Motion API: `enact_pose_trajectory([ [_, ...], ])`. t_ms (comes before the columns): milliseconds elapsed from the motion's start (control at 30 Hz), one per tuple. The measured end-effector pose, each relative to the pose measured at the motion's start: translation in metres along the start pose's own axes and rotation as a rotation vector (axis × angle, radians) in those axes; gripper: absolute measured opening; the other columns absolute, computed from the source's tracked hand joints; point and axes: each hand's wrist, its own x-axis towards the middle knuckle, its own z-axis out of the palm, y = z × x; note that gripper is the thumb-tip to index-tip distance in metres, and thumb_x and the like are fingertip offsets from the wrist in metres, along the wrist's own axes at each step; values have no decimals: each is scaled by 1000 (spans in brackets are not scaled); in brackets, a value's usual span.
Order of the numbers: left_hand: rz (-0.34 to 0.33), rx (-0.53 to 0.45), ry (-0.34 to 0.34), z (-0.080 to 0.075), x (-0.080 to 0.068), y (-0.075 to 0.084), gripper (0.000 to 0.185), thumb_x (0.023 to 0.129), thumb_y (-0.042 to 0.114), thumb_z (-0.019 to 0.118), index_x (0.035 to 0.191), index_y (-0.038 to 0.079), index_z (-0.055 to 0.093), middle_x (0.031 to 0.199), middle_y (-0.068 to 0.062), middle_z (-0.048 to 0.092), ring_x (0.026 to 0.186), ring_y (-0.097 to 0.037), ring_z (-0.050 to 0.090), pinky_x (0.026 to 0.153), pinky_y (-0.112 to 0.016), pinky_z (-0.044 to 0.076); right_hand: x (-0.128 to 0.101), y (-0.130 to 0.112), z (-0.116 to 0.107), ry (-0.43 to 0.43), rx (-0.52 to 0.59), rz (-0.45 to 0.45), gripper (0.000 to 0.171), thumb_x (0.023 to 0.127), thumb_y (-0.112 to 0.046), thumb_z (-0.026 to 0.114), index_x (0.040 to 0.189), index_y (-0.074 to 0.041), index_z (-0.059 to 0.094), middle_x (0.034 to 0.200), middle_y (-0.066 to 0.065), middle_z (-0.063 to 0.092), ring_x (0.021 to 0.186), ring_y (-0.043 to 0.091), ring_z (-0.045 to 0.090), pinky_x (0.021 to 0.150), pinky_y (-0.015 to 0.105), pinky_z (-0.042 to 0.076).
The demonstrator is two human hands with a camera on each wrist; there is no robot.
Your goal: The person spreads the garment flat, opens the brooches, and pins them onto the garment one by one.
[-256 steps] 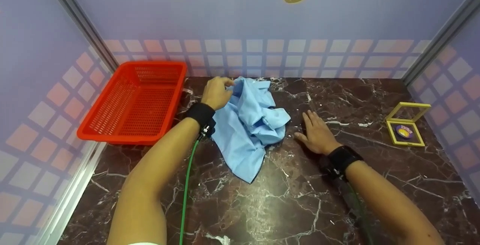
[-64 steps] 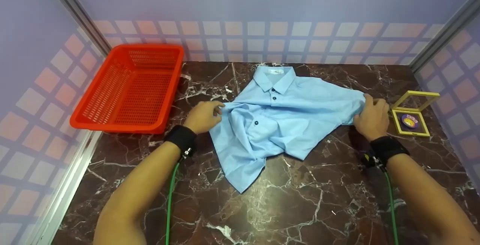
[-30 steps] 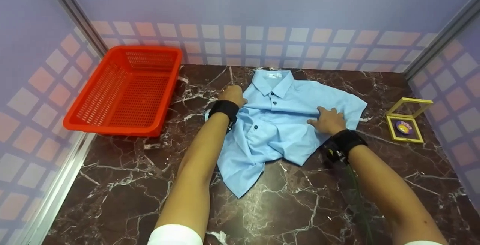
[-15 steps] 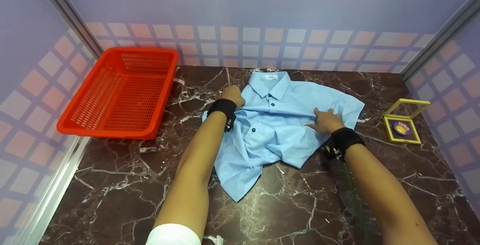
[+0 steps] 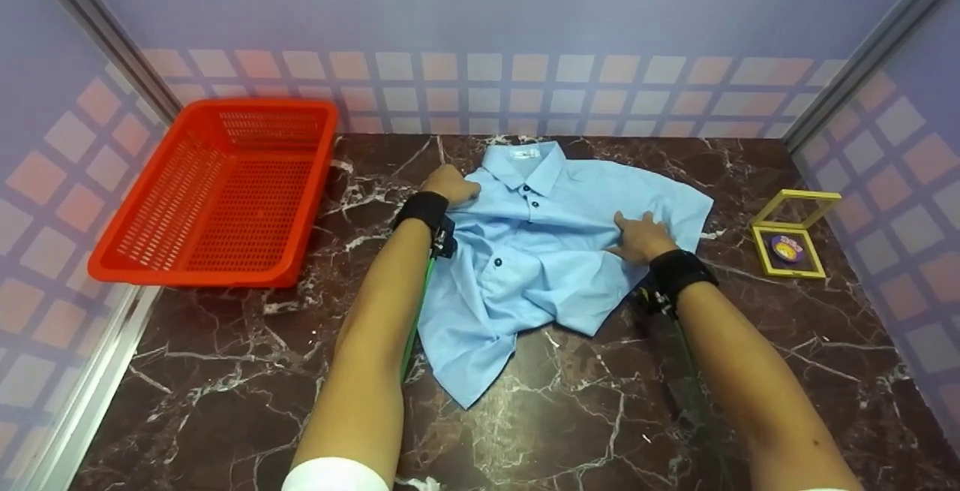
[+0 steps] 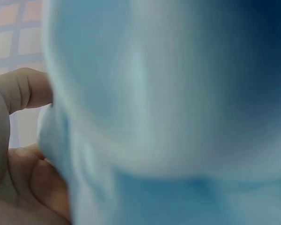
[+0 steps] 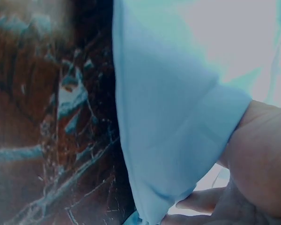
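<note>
A light blue short-sleeved button shirt [image 5: 544,273] lies front up on the dark marble table, collar away from me. Its right half is spread, while its left side and lower front stay wrinkled and bunched. My left hand [image 5: 450,185] pinches the cloth at the shirt's left shoulder. In the left wrist view, the finger and thumb [image 6: 30,89] meet the blurred blue fabric, which fills most of that view. Over the shirt's right side my right hand [image 5: 642,238] rests with fingers spread on the cloth. The shirt's left sleeve is mostly hidden by my left wrist.
At the left stands a red plastic basket [image 5: 307,213] with slotted walls. A small yellow frame case [image 5: 789,251], propped open with a purple badge inside, sits at the right. Patterned walls [image 5: 480,93] enclose the table [image 5: 570,416] at the back and sides.
The shirt went from a crumpled heap to partly spread. My right hand left the right sleeve end for the chest side; my left moved up to the shoulder and lately turned slightly.
</note>
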Motion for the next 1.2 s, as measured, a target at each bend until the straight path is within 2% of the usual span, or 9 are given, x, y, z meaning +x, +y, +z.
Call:
enact_pose_trajectory([
  [233, 75, 53, -32, -5, -1, -4, 36, 90, 18, 62, 64, 10, 38, 68, 0, 25, 64, -18, 29, 63, -30, 31, 5, -2, 1, 11, -25, -11, 74, 102, -38, 56, 153, 9, 28, 140, 36, 48, 130, 60, 36, 103, 65, 35],
  [300, 83, 61, -30, -6, -1, -5, 27, 90, 18, 65, 71, 4, 51, 72, -2, 40, 68, -18, 38, 67, -29, 38, 5, -1, 1, 15, -21, -14, 74, 102, -38, 56, 152, 8, 29, 139, 35, 49, 130, 59, 36, 103, 65, 35],
  [367, 70, 41, -30, -9, -2, -6, 23, 91, 19, 68, 93, -4, 65, 91, -11, 59, 84, -23, 54, 80, -30, 46, 5, -1, 1, 21, -19, -17, 73, 102, -38, 56, 152, 8, 29, 139, 36, 49, 129, 59, 37, 103, 65, 35],
  [400, 64, 29, -32, -11, -3, -6, 33, 91, 21, 70, 109, -7, 66, 107, -16, 63, 97, -26, 58, 89, -32, 48, 5, -1, 0, 24, -19, -17, 73, 102, -38, 56, 152, 8, 29, 139, 36, 49, 129, 59, 37, 103, 65, 35],
  [467, 43, -10, -37, -15, -5, -7, 60, 90, 26, 75, 136, -7, 56, 138, -19, 57, 126, -31, 53, 105, -37, 44, 5, -1, 0, 26, -21, -16, 73, 102, -38, 56, 152, 8, 30, 139, 36, 49, 129, 60, 37, 104, 65, 35],
  [500, 37, -21, -43, -18, -6, -8, 66, 90, 28, 76, 140, -7, 52, 142, -20, 53, 132, -33, 50, 108, -39, 42, 5, -2, 0, 27, -24, -15, 73, 102, -38, 56, 151, 8, 30, 139, 36, 49, 129, 60, 37, 103, 65, 35],
  [867, 11, -40, -68, -30, -26, -9, 76, 84, 37, 82, 133, -11, 50, 134, -23, 53, 124, -34, 52, 105, -41, 44, 4, 0, 2, 27, -44, -26, 74, 102, -39, 55, 152, 9, 29, 138, 36, 49, 127, 60, 39, 100, 65, 39],
  [1067, -28, 38, -66, -30, -22, -8, 81, 81, 42, 83, 136, -8, 51, 133, -20, 56, 122, -32, 54, 103, -39, 45, 4, -1, 3, 41, -43, -27, 75, 101, -40, 57, 151, 9, 31, 136, 36, 51, 126, 60, 40, 103, 65, 36],
  [1200, -12, 36, -84, -34, -23, -8, 78, 84, 44, 79, 136, -7, 52, 133, -19, 56, 121, -31, 54, 104, -40, 44, 3, -1, 1, 34, -55, -27, 75, 101, -41, 57, 150, 9, 31, 135, 36, 52, 126, 60, 40, 103, 66, 35],
])
